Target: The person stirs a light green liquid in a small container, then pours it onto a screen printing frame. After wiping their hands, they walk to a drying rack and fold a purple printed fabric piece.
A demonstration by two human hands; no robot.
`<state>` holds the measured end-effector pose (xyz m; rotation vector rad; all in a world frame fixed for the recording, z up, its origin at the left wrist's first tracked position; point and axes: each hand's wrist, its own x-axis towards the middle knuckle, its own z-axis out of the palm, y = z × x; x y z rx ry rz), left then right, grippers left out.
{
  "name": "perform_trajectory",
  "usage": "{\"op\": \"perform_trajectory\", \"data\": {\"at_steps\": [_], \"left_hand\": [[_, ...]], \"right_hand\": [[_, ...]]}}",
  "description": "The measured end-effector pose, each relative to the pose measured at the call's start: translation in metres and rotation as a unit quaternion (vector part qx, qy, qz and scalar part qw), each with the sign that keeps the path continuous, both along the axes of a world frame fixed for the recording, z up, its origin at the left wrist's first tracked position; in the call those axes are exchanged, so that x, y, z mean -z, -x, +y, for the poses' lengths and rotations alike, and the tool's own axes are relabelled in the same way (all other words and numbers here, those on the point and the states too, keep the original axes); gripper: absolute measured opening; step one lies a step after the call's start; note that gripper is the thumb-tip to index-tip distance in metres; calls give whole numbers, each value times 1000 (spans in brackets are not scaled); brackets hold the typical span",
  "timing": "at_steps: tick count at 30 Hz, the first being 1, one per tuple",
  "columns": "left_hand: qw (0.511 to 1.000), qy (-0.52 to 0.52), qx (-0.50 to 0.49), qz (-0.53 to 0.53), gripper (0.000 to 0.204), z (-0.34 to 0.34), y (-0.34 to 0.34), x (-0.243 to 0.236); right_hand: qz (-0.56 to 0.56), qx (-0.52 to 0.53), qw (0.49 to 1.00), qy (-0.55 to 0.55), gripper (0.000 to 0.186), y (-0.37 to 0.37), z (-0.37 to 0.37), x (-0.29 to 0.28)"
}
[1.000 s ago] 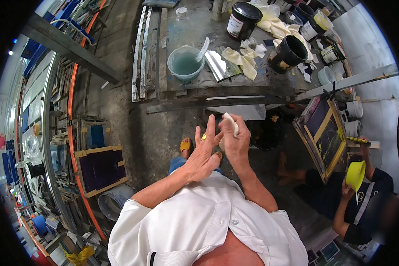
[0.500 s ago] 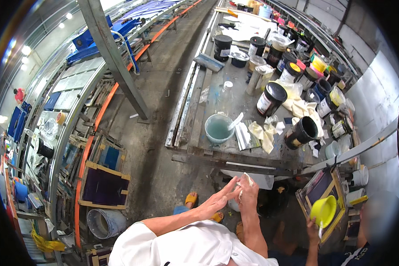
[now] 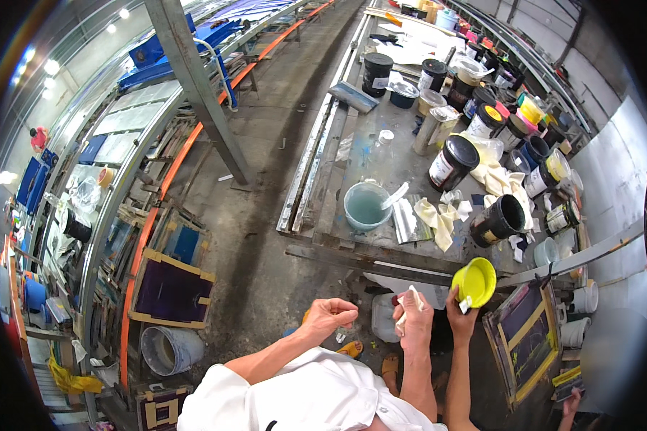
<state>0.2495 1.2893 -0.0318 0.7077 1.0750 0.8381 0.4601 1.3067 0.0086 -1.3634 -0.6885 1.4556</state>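
My right hand (image 3: pixel 415 325) grips a crumpled white cloth (image 3: pixel 410 305), which sticks up above the thumb and hangs along the palm side. To its left, apart from it, my left hand (image 3: pixel 332 317) is loosely closed, fingers curled against the thumb, with nothing visible in it. Both are held in the air in front of the table's near edge. Just right of my right hand, another person's hand (image 3: pixel 459 316) holds up a bright yellow bowl (image 3: pixel 482 280) with a pale handle-like piece at its rim.
On the worktable (image 3: pixel 323 233) stand a bucket of cloudy liquid (image 3: pixel 365 208), black ink tubs (image 3: pixel 453 161), an open black pot (image 3: pixel 497 219) and cream rags (image 3: pixel 438 219). Framed screens (image 3: pixel 172 291) lean at left, near a grey bucket (image 3: pixel 167 350). A slanted metal post (image 3: pixel 201 93) rises beyond.
My hands have come apart: the left moved left, its fingers curling, while the right keeps the cloth. The other person's hand has brought the yellow bowl up and left, close to my right hand.
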Motion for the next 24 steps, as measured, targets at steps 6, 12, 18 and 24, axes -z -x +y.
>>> {"op": "perform_trajectory", "data": {"at_steps": [6,12,18,24], "left_hand": [[997,57,-22,-42,25,-2,10,8],[982,154,-36,-100,49,7,25,20],[983,133,-45,-118,53,13,40,30],[996,76,2,-46,24,17,48,24]], "right_hand": [[-113,-44,992,-42,39,12,8,-2],[-186,-46,978,-77,33,25,24,-20],[-333,31,930,-152,30,12,59,-19],[-458,74,856,-229,34,-9,128,-14]]}}
